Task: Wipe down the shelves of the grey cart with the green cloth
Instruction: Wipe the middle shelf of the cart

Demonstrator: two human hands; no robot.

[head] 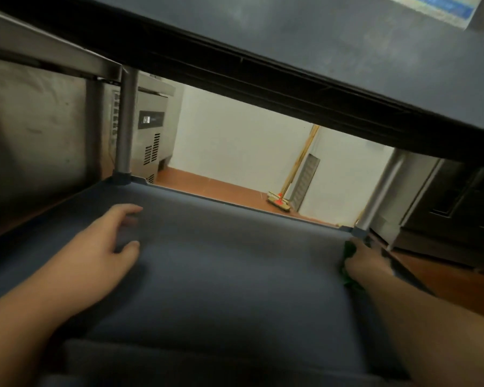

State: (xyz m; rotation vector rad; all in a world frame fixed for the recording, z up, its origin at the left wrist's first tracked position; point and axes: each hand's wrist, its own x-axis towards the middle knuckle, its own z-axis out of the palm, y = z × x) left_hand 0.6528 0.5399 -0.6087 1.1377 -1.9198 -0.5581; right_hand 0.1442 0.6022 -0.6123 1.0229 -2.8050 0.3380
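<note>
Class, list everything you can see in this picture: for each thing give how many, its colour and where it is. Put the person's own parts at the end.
Cart shelf: 1, grey-blue, lower middle, under both hands.
Upper shelf: 1, dark grey, across the top.
Cart posts: 2, silver, at the shelf's far corners.
Green cloth: 1, green, far right corner of the shelf, under the right hand.
Broom: 1, wooden handle with red and tan head, leaning on the white wall behind.
Steel appliance: 1, silver, beyond the left post.
Floor: 1, orange-brown, behind the cart.
Paper: 1, white and blue, top right.
Left hand: 1, resting on the shelf, fingers spread.
Right hand: 1, gripping the cloth.
</note>
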